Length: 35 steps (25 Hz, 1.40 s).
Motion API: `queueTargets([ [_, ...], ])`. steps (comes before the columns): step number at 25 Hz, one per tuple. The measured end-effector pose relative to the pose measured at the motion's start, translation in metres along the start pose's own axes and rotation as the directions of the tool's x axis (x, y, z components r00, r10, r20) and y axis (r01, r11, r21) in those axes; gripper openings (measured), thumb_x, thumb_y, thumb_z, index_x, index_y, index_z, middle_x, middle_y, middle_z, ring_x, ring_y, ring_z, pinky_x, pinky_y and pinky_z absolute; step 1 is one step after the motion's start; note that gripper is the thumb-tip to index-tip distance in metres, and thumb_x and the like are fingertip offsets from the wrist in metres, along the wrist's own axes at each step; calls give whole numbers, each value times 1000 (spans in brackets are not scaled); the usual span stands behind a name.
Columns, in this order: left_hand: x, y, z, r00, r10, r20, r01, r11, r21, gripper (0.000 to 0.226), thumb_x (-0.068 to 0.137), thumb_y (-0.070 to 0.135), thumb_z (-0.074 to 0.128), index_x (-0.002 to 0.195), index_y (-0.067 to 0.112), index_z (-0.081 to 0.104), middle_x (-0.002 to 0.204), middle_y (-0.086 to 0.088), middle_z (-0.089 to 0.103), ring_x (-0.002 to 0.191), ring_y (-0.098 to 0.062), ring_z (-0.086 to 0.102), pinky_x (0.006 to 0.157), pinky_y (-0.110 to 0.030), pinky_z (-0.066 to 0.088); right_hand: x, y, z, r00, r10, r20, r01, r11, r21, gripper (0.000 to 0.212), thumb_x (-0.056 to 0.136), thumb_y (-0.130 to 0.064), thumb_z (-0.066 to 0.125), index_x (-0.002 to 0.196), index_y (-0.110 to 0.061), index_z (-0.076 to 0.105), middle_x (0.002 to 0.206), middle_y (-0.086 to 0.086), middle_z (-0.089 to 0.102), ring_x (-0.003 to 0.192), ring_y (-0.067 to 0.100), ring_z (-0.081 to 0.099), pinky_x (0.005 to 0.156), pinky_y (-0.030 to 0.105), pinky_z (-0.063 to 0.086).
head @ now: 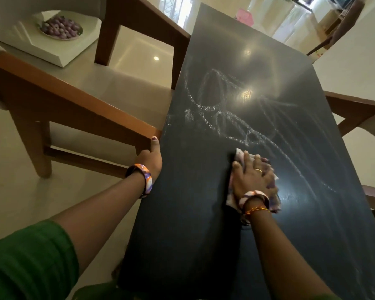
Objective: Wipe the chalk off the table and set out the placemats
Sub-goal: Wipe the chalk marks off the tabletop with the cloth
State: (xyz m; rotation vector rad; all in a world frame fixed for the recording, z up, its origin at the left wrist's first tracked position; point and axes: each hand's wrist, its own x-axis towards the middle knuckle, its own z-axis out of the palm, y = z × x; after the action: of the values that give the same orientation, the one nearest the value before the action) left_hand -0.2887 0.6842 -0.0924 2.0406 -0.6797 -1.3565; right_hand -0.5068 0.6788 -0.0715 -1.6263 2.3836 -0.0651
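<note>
A long dark table (pixel 182 213) runs away from me, with white chalk scribbles (pixel 221 118) across its middle and faint streaks toward the right. My right hand (pixel 250 174) lies flat with spread fingers on a crumpled pale cloth (pixel 273 191), pressing it onto the tabletop just below the chalk. My left hand (pixel 151 156) holds the table's left edge, thumb pointing up along the rim and the fingers hidden below it. No placemats are in view.
A wooden chair (pixel 74 105) with a pale seat stands against the table's left side, another chair (pixel 143 20) behind it. More chairs (pixel 355 109) line the right side. A white stand holds a plate of purple items (pixel 61 28) at far left.
</note>
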Motion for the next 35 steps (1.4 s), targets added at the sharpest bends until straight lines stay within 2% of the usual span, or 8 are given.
queueTargets([
  [2, 9, -7, -5, 988, -71, 136, 93, 983, -159, 75, 94, 60, 16, 132, 2, 43, 123, -11, 55, 111, -27, 53, 100, -36, 37, -21, -47, 17, 974, -219, 50, 220, 975, -25, 54, 97, -53, 28, 147, -48, 10, 160, -12, -3, 145, 32, -10, 109, 65, -3],
  [5, 5, -18, -19, 884, -108, 455, 352, 795, -494, 51, 99, 47, 25, 96, 11, 61, 81, -11, 72, 78, -22, 65, 69, -33, 52, -52, -109, 39, 855, -499, 142, 508, 860, -38, 56, 97, -56, 25, 148, -47, 4, 159, -10, -9, 143, 32, -18, 107, 66, -10],
  [8, 5, -32, -23, 830, -143, 540, 460, 723, -516, 34, 99, 28, 35, 89, 10, 62, 66, -11, 71, 64, -22, 68, 58, -32, 55, -24, -154, 47, 826, -545, 144, 556, 830, -41, 60, 95, -54, 29, 149, -44, 6, 160, -7, -9, 142, 35, -19, 104, 69, -11],
  [13, 29, -50, -20, 842, -207, 498, 460, 759, -460, 27, 97, 19, 40, 97, 0, 60, 97, -18, 69, 76, -21, 64, 77, -32, 48, 41, -207, 37, 868, -476, 140, 484, 875, -24, 66, 93, -44, 37, 151, -37, 8, 160, -1, -8, 142, 40, -17, 105, 72, -7],
  [18, 21, -54, -24, 800, -131, 585, 501, 683, -532, 28, 90, 21, 45, 108, 6, 60, 109, -18, 62, 98, -28, 59, 87, -38, 46, -39, -136, 45, 813, -570, 117, 577, 816, -33, 66, 93, -53, 26, 150, -38, -5, 159, -5, -16, 142, 32, -23, 107, 62, -15],
  [22, 12, -51, -35, 830, -110, 547, 391, 813, -431, 36, 91, 19, 49, 122, 2, 55, 124, -22, 57, 115, -34, 54, 103, -47, 40, -6, -170, 44, 825, -548, 136, 560, 826, -67, 68, 94, -49, 31, 151, -33, -1, 160, 0, -13, 142, 37, -20, 107, 65, -12],
  [27, -14, -63, -47, 822, -150, 550, 378, 866, -327, 27, 97, 25, 40, 107, 10, 61, 108, -11, 65, 104, -25, 59, 94, -38, 44, 24, -188, 40, 839, -521, 156, 536, 842, -66, 65, 95, -47, 32, 152, -32, 3, 160, 0, -9, 143, 38, -17, 109, 65, -10],
  [35, -55, -107, -61, 856, -81, 511, 278, 905, -322, 28, 98, 27, 38, 107, 14, 61, 110, -11, 65, 105, -26, 57, 88, -39, 45, -112, -110, 50, 750, -643, 155, 651, 759, -2, 63, 97, -49, 29, 151, -34, -1, 159, -2, -17, 142, 34, -24, 110, 61, -14],
])
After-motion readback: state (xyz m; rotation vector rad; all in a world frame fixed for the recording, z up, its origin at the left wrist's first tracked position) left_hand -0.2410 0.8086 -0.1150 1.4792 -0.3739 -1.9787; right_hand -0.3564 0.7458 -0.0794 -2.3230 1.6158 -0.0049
